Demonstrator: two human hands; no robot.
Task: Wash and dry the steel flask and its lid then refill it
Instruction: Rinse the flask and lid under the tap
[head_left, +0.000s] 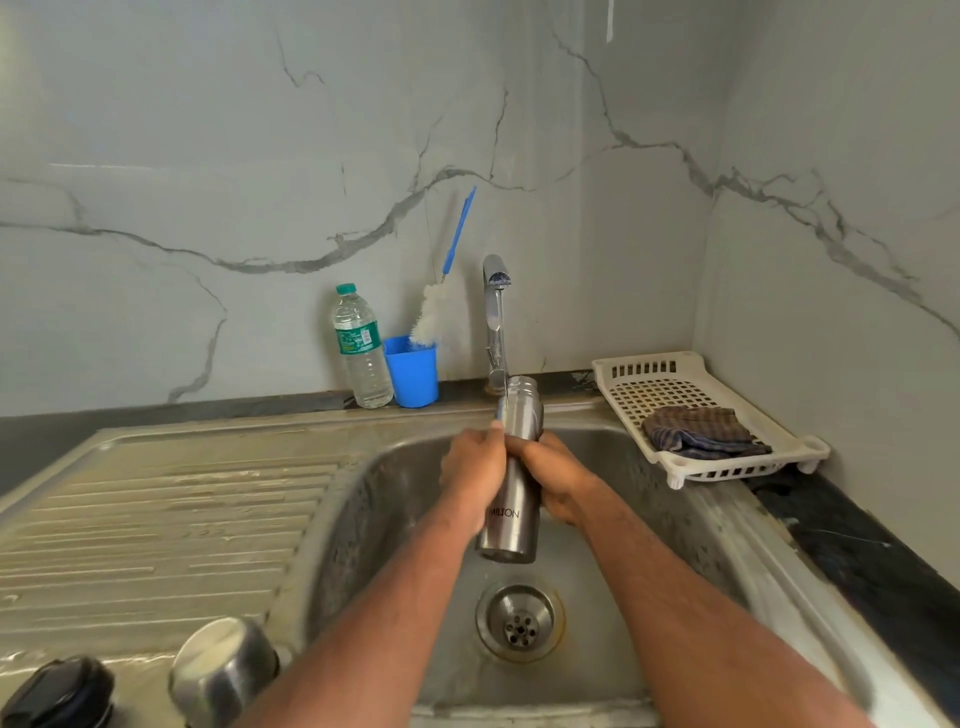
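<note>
Two lid parts sit nearest, at the drainboard's near edge: a black plastic cap (60, 693) at the corner and, just right of it, a steel cup-lid (224, 670) lying dome-up beside the sink (363, 519) rim; both look wet-ready but untouched by either hand. Beyond them, over the basin and above the drain (520, 621), the flask (511, 478) hangs near upright, mouth up, tilted slightly toward the tap (494, 322). Left hand (475, 470) wraps the flask's mid-body from the left, thumb pointing up along the neck; right hand (553, 480) is curled round it from the right, slightly lower. Both grasp it firmly, fingers closed on steel. A thin stream seems to run from the spout onto the shoulder, though it is faint. Judgement: rigid, smooth steel, slick when wet, light while empty and heavier as it fills; the narrower waist where the hands sit is the safest hold, not the polished base. Dents are likelier than breakage if dropped. Farther back, along the worktop's rear edge: water bottle (361, 348), blue cup (413, 371) holding a bottle brush (434, 314). Back right corner: white rack (649, 374) with a checked cloth (698, 428) in it.
</note>
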